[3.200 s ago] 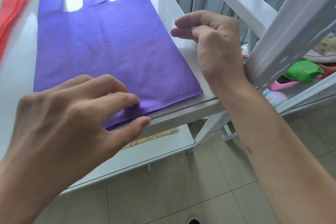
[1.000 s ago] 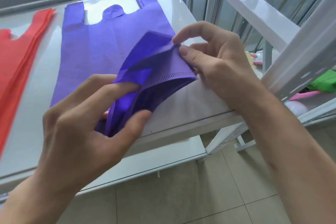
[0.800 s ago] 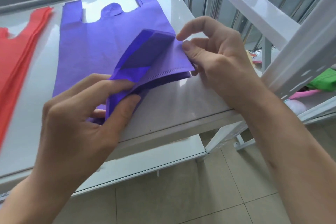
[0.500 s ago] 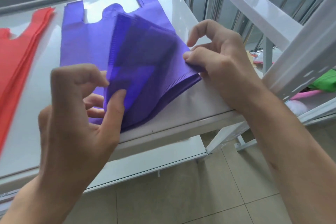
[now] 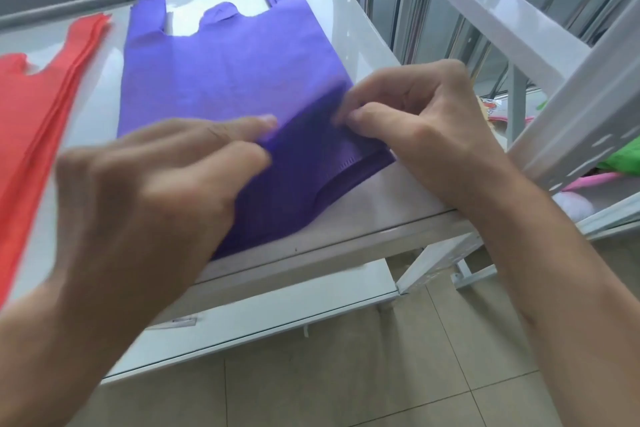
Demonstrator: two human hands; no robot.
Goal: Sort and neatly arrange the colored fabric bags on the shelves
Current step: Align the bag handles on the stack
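A purple fabric bag [image 5: 225,66] lies flat on the white shelf [image 5: 349,218], handles pointing away from me. Its near end is slightly lifted and rumpled at the shelf's front edge. My left hand [image 5: 149,198], blurred by motion, grips the near left part of the bag's bottom edge. At the bottom right corner, my right hand [image 5: 415,128] pinches the fabric between thumb and fingers. A stack of red fabric bags [image 5: 31,107] lies on the same shelf to the left.
A lower white shelf [image 5: 277,315] runs beneath the front edge. To the right stand white slotted uprights [image 5: 585,107] and a slanted beam. Behind them a green bag [image 5: 627,159] and pink items sit on another shelf. Beige floor tiles lie below.
The raised, folded-over bottom of the purple bag has been brought down toward the shelf. My left hand moved forward and down over the fabric; my right hand keeps its pinch on the corner.
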